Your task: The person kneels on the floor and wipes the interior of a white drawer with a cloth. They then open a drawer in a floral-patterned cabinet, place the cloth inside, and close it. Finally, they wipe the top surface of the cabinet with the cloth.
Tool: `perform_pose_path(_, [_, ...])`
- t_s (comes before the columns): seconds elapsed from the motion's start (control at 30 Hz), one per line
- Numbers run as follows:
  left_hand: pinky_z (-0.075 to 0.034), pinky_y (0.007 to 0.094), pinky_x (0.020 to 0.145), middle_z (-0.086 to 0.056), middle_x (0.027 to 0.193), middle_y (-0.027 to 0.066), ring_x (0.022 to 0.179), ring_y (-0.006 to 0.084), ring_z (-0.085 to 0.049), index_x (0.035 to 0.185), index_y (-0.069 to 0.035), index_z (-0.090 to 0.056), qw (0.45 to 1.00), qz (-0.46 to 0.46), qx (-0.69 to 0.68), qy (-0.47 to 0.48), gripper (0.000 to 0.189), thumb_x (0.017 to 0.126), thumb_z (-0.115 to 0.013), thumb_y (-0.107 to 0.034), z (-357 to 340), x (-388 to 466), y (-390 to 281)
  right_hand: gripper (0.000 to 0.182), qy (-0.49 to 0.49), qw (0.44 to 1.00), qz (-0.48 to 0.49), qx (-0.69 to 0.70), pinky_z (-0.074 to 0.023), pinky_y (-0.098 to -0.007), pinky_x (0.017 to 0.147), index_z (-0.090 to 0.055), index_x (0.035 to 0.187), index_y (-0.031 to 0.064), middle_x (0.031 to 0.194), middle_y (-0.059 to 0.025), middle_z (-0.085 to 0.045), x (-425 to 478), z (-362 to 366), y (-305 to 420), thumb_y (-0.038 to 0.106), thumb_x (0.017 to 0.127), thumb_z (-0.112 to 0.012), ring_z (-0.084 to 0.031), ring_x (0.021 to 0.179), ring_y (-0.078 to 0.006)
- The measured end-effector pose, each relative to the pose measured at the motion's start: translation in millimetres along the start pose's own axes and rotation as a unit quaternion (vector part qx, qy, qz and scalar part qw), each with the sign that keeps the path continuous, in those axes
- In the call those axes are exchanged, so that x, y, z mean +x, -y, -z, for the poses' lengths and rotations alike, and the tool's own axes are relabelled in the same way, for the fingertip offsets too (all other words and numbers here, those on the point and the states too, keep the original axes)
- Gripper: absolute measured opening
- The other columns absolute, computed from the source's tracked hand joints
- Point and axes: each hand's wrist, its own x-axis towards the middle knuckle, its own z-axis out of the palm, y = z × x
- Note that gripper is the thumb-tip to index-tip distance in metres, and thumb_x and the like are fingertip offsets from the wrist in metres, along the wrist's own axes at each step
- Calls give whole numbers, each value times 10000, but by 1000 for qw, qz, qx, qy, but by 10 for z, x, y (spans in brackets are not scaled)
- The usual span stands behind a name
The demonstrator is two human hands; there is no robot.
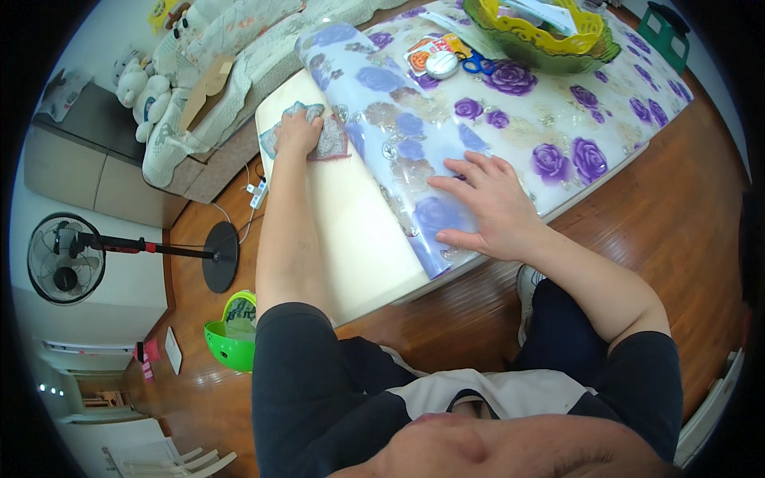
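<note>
My left hand (299,132) is pressed down on a grey and teal cloth (330,140) with curled fingers, near the far left corner of a cream table top (352,239). A clear-backed plastic tablecloth (550,119) with purple roses covers the rest of the table; its left part is folded back over itself. On the lower end of that fold rests my right hand (493,206), palm down and fingers spread.
On the tablecloth stand nested yellow and green baskets (538,48), blue-handled scissors (477,63), a round white tin (442,64) and packets. A sofa (209,167) runs behind; a power strip (257,194), standing fan (221,257) and green bucket (230,349) are at left.
</note>
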Motion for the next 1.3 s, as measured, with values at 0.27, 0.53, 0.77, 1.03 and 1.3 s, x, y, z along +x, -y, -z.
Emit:
perform_pose_path(0.27, [-407, 562, 994, -473, 1335, 205, 1216, 461, -453, 1292, -120, -559, 999, -21, -21, -28, 501, 883, -548, -409, 31, -549, 17, 629, -49, 998, 20, -21, -319, -488, 1025, -583, 1273, 153, 1290, -179, -544, -20, -74, -38, 590, 822, -612, -453, 1232, -395])
perform_pose_path(0.53, [-403, 557, 976, -476, 1300, 263, 1167, 465, -466, 1256, -45, -566, 990, -104, -57, -74, 474, 877, -577, -329, 204, -1657, 37, 627, -57, 998, 14, -32, -314, -478, 1039, -579, 1292, 164, 1302, -156, -556, -40, -65, 0, 594, 836, -598, -457, 1243, -365])
perform_pose_path(0.77, [-400, 531, 962, -497, 1260, 256, 1135, 433, -480, 1212, -45, -588, 970, -197, -96, -105, 436, 832, -632, -256, 368, -2693, 72, 629, -41, 999, 1, -27, -287, -503, 1069, -565, 1309, 165, 1327, -164, -538, -61, -74, -2, 579, 837, -609, -426, 1278, -379])
perform_pose_path(1.03, [-413, 493, 992, -497, 1319, 223, 1195, 411, -475, 1260, -106, -591, 983, -155, -67, -78, 475, 840, -641, -323, 354, -1953, 192, 639, 1, 999, -6, -31, -262, -528, 1087, -522, 1338, 149, 1384, -171, -469, -27, -42, 35, 541, 842, -619, -376, 1312, -398])
perform_pose_path(1.3, [-406, 524, 1019, -432, 1418, 187, 1273, 417, -427, 1362, -183, -528, 996, -84, -9, -3, 563, 856, -550, -428, 174, -731, 172, 653, -3, 1000, -3, -12, -261, -552, 1083, -552, 1309, 146, 1342, -193, -497, 3, -11, 12, 564, 815, -639, -397, 1289, -417])
